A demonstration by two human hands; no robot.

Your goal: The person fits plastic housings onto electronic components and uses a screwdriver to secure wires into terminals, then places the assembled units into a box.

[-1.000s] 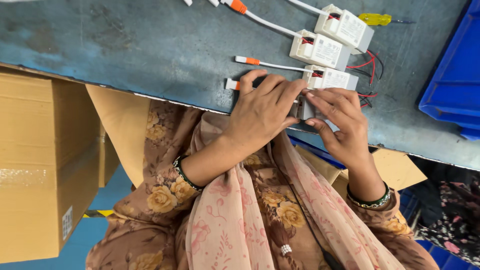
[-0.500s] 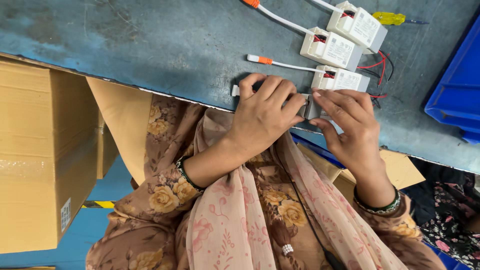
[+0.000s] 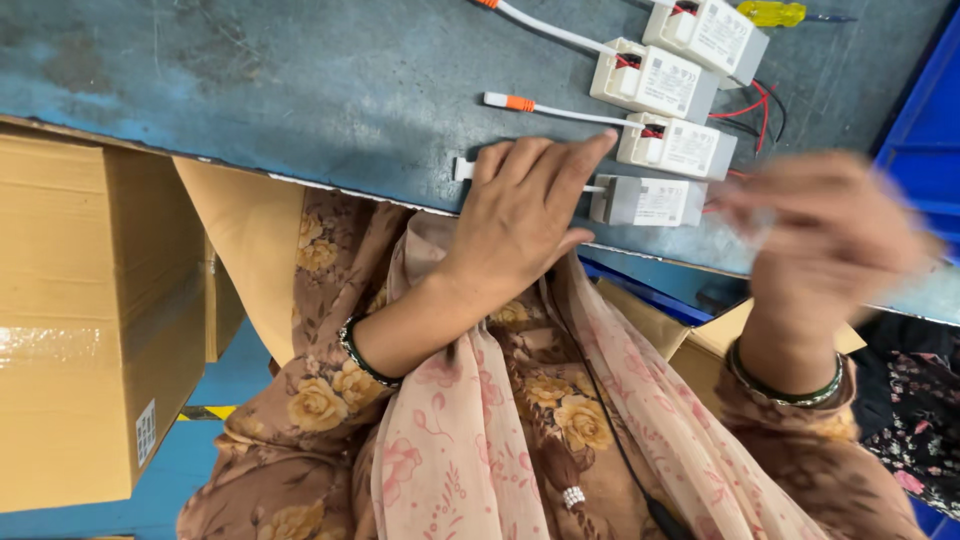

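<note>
My left hand (image 3: pixel 528 205) lies flat on the grey-blue table (image 3: pixel 300 90), fingers spread over the white cable of the nearest small white plastic power box (image 3: pixel 648 201). The box rests at the table's front edge and nothing grips it. My right hand (image 3: pixel 835 235) is blurred in motion, off to the right of the box and lifted from it, fingers apart and empty. Behind stand three more white boxes (image 3: pixel 676 146), (image 3: pixel 654 79), (image 3: pixel 707 35) with white cables ending in orange plugs (image 3: pixel 519 103) and red and black wires (image 3: pixel 752 105).
A yellow-handled screwdriver (image 3: pixel 772 13) lies at the table's back. A blue plastic bin (image 3: pixel 920 150) stands at the right. Brown cardboard cartons (image 3: pixel 90 320) stand at the left below the table, another carton (image 3: pixel 690 345) under my right arm.
Both hands were on the nearest box. My right hand has let go and swung away to the right; my left hand has slid left, off the box onto its cable.
</note>
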